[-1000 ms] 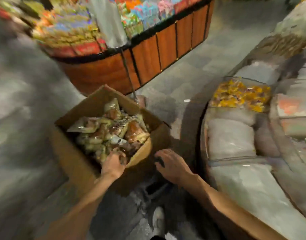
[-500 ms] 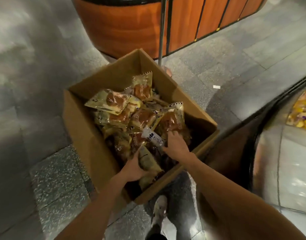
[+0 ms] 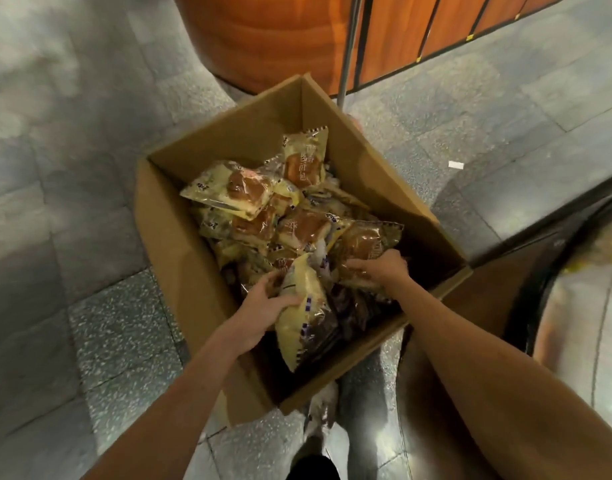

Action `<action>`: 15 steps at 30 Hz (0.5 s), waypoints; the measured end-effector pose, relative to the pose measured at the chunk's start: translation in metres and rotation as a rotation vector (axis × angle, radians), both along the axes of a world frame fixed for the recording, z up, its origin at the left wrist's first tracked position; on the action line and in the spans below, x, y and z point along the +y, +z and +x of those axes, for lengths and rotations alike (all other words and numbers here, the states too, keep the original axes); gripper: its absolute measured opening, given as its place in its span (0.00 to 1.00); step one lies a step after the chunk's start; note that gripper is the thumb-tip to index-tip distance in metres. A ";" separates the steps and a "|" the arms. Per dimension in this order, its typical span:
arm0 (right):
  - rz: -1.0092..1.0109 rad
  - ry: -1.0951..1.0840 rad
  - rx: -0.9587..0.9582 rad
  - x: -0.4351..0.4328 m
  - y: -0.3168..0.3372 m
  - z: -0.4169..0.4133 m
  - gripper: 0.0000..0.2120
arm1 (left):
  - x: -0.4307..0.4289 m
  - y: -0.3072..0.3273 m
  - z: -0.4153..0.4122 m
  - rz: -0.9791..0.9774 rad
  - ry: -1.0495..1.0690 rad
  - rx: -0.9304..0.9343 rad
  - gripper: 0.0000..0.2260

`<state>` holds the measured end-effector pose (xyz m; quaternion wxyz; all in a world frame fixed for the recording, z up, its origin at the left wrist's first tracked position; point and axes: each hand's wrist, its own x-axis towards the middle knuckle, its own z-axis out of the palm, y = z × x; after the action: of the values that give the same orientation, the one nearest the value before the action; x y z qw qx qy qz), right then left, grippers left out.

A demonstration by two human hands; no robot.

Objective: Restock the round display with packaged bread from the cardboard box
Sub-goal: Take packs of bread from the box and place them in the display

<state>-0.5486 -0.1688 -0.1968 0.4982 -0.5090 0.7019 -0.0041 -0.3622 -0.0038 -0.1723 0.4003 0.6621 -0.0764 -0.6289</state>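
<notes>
An open cardboard box (image 3: 180, 258) stands on the grey floor, filled with several yellow-wrapped packaged breads (image 3: 235, 188). My left hand (image 3: 263, 310) is inside the box near its front edge, gripping a yellow bread package (image 3: 304, 306) that stands tilted on end. My right hand (image 3: 380, 268) is shut on another bread package (image 3: 363, 244) at the right of the pile. The round display (image 3: 581, 306) shows only as a dark curved rim and shiny surface at the right edge.
A second round stand with orange wood panels (image 3: 273, 39) rises just behind the box. A thin metal pole (image 3: 348, 53) stands by the box's far corner. A white scrap (image 3: 455, 164) lies on the tiles. My shoe (image 3: 322, 410) is under the box's near corner.
The view has swung down onto the box. My left hand has closed on an upright yellow package, and my right hand has shifted right and gripped another package.
</notes>
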 end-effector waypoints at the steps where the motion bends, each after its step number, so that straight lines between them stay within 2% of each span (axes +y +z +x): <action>1: -0.011 0.016 -0.003 0.000 0.002 -0.003 0.42 | -0.003 0.008 0.004 -0.020 0.035 0.056 0.31; 3: -0.029 0.025 -0.040 0.002 0.013 -0.012 0.49 | -0.007 0.026 0.010 -0.063 0.114 0.160 0.22; 5: -0.033 -0.033 -0.173 0.001 0.030 -0.027 0.51 | -0.014 0.041 0.013 -0.101 0.151 0.250 0.14; 6: -0.044 -0.067 -0.236 0.000 0.040 -0.036 0.51 | -0.019 0.048 0.013 -0.129 0.142 0.288 0.12; 8: -0.082 -0.075 -0.324 0.000 0.065 -0.059 0.46 | -0.032 0.064 0.006 -0.206 0.115 0.363 0.14; 10: -0.137 -0.004 -0.383 0.004 0.094 -0.083 0.37 | -0.048 0.082 -0.010 -0.314 0.049 0.443 0.15; 11: -0.138 -0.009 -0.427 0.008 0.107 -0.097 0.36 | -0.058 0.091 -0.021 -0.361 0.014 0.503 0.14; 13: -0.147 -0.121 -0.492 0.020 0.134 -0.127 0.41 | -0.075 0.107 -0.049 -0.458 -0.072 0.658 0.17; 15: -0.215 -0.249 -0.525 0.035 0.161 -0.164 0.36 | -0.093 0.115 -0.083 -0.472 -0.119 0.682 0.19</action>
<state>-0.7123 -0.1335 -0.0356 0.6016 -0.4504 0.6016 -0.2706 -0.4453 -0.0969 -0.0569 0.5065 0.3002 -0.1197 -0.7994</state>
